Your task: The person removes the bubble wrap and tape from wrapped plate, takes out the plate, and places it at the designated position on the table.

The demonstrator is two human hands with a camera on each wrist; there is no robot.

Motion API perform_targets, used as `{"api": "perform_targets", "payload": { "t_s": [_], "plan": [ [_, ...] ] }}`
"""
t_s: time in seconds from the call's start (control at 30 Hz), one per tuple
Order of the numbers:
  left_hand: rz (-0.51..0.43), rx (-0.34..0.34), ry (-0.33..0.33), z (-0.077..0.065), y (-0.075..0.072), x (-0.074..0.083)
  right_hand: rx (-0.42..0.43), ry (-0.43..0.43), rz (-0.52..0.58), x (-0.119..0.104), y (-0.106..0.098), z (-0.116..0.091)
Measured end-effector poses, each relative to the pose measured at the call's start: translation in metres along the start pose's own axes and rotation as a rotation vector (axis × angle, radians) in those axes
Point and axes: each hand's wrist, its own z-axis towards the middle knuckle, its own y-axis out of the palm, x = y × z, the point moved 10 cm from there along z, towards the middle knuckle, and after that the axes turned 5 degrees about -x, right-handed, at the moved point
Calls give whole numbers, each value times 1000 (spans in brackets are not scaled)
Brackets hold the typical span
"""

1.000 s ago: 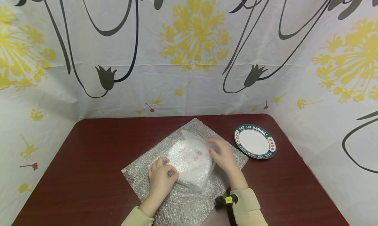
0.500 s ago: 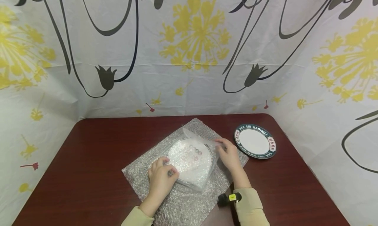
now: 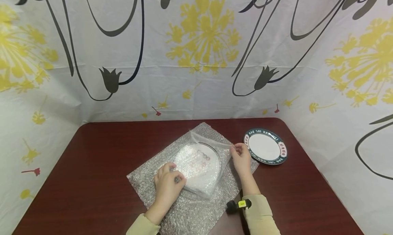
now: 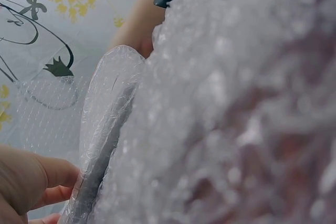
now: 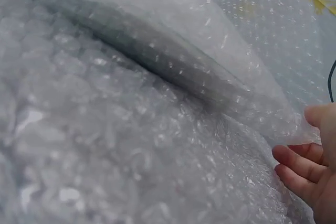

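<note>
A round plate [image 3: 196, 165] lies face up under a clear layer of bubble wrap, on a larger bubble wrap sheet [image 3: 193, 216]. At its lower left edge, my left hand [image 3: 167, 185] grips the wrapped rim between thumb and fingers. The left wrist view shows that hand [image 4: 31, 184] right at the covered plate edge [image 4: 105, 145]. My right hand [image 3: 241, 158] pinches the loose corner of the upper layer, right of the plate, and holds it taut. In the right wrist view, thumb and fingers of this hand [image 5: 310, 156] meet on the film's tip [image 5: 302, 132].
An unwrapped plate [image 3: 265, 147] with a dark green lettered rim lies at the table's back right, close to my right hand. The dark red table [image 3: 101, 173] reaches a patterned cloth [image 3: 190, 102] behind. A small black device [image 3: 237, 206] is at my right cuff.
My right hand has moved rightward with the film's corner, pulling the upper layer out flatter over the plate's right side. My left hand has stayed in place.
</note>
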Motion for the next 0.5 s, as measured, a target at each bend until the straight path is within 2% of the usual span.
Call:
{"api": "perform_targets", "payload": {
  "t_s": [0.2,0.5],
  "plan": [
    [-2,-2,-4,0,0,0,48,-37,173,3,-4,2],
    [-4,-3,-3,0,1,-1,6,-33,153,5,-4,0]
  ]
}}
